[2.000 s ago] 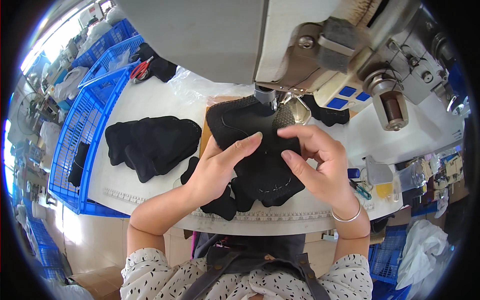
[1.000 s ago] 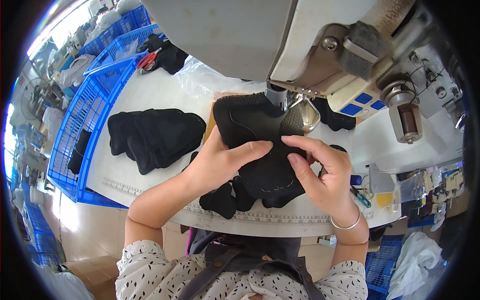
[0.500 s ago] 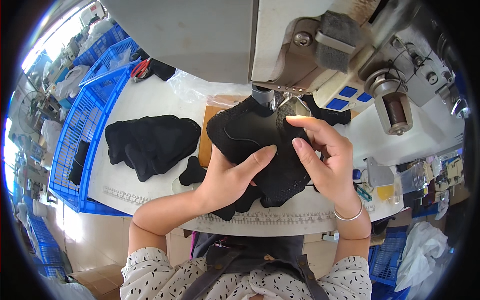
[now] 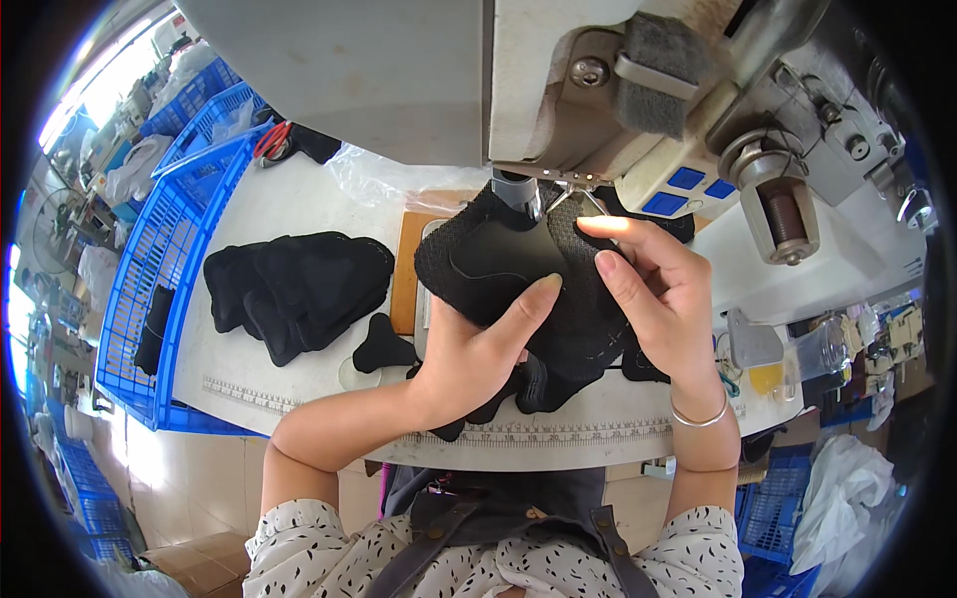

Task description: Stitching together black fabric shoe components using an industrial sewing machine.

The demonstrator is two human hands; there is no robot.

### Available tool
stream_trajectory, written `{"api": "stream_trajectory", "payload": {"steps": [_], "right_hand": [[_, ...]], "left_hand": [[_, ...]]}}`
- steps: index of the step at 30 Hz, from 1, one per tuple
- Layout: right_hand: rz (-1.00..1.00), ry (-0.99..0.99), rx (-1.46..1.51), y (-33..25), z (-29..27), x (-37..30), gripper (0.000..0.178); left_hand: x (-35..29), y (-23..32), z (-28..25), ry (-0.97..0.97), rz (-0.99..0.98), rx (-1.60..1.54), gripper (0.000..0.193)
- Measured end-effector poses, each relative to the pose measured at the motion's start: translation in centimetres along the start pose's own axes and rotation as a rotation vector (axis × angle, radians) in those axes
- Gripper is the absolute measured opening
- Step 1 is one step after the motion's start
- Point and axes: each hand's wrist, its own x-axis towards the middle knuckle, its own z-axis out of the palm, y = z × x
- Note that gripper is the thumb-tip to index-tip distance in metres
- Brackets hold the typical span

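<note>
- One black mesh-textured fabric piece (image 4: 503, 251) lies beneath the grey metal sewing machine head (image 4: 399, 90).
- Left hand (image 4: 478, 349) grips it from the left, thumb on top.
- Right hand (image 4: 663, 289) pinches its right edge.
- Black fabric stack (image 4: 299, 289) lies further left.

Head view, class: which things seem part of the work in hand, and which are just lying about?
Seemingly part of the work:
black fabric piece, held in the left hand, with the right hand at its edge
sewing machine
perhaps the black fabric pile

Apparently just lying about:
red-handled scissors
clear plastic sheet
blue basket
</note>
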Motion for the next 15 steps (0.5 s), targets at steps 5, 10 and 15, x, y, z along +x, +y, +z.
{"api": "stream_trajectory", "payload": {"steps": [5,10,15], "right_hand": [[0.026,0.011,0.007,0.3,-0.1,0.0,0.02],[0.005,0.032,0.061,0.6,-0.2,0.3,0.019],[0.019,-0.038,0.092,0.3,0.0,0.3,0.02]], "left_hand": [[0.3,0.7,0.1,0.007,-0.035,0.034,0.011],[1.1,0.8,-0.1,0.004,0.042,0.079,0.011],[1.6,2.4,-0.7,-0.002,-0.095,0.153,0.014]]}}
